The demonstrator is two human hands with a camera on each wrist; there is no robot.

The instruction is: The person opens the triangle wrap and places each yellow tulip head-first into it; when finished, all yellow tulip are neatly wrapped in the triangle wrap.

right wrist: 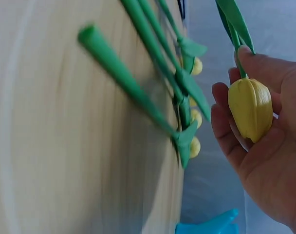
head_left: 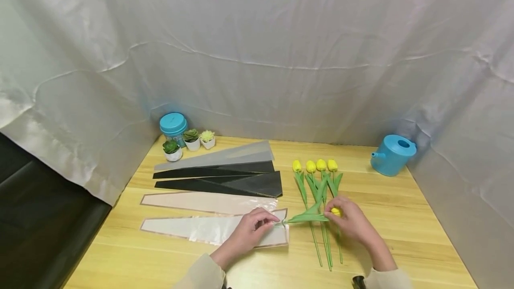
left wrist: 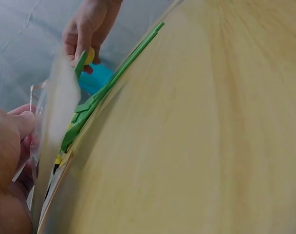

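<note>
Over 4 tulips (head_left: 322, 189) on the table (head_left: 409, 244), the right hand (head_left: 352, 221) is pinching a 5th tulip (head_left: 307, 217) beside its bloom (right wrist: 250, 109); the left hand (head_left: 250, 233) is pinching the wrapper (head_left: 221, 230) near its mouth. If that is sagging, leaves (head_left: 317, 218) could be snagging.

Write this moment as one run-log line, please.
left hand: holds flower sleeve; right hand: holds yellow tulip; four tulips: lying on table

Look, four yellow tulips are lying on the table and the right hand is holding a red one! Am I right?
Not quite: the held tulip in the right hand is yellow, not red, as the right wrist view shows. Four yellow tulips do lie on the table.
</note>
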